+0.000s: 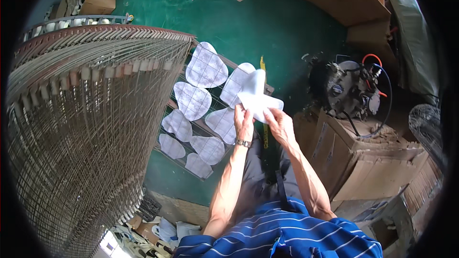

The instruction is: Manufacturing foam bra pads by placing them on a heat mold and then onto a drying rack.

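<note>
My left fingers (239,110) and right fingers (279,115) pinch the lower part of the white material (255,96), at the wire rack's (206,178) right edge. I'd grip lightly and evenly, to avoid creasing it

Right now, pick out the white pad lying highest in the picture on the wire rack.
The broad, rounded white pad near the wire rack's upper-left corner; every other pad lying on that rack sits lower in the picture.
</note>
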Tool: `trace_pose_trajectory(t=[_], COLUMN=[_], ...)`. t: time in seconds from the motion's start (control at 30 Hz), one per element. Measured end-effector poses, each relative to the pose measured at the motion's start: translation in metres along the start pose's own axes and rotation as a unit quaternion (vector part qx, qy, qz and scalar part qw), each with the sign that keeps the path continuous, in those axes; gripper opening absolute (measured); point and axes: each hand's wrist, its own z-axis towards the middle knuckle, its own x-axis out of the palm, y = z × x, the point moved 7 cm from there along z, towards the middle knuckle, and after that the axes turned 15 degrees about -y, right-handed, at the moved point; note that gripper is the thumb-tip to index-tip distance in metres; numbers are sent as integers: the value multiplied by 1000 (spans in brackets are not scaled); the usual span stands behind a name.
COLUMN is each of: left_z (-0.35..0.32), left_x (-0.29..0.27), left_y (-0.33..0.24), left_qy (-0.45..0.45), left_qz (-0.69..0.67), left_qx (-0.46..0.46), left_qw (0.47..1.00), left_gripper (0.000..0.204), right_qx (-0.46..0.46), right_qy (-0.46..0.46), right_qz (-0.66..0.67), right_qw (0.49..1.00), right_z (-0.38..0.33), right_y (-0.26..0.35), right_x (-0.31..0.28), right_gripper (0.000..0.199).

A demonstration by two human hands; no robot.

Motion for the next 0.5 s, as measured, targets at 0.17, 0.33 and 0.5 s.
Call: trace_pose_trajectory(t=[0.17,0.33,0.5], left_z=[92,199,336], left_x=[8,-35,-115], left_y=[-20,-15,43], left_qy=[39,29,28], left_qz=[-13,-58,-67], left_qx=[46,72,46], left_qw=[998,995,996], left_gripper=[79,54,58], right_qx=[15,22,16], right_qy=[-66,-25,-6], right_qz=[52,-28,-51], right_qw=[996,999,999], right_z=[39,61,71], right_y=[-23,-101,-177], right_x=[-10,25,87], right_gripper=[33,33,30])
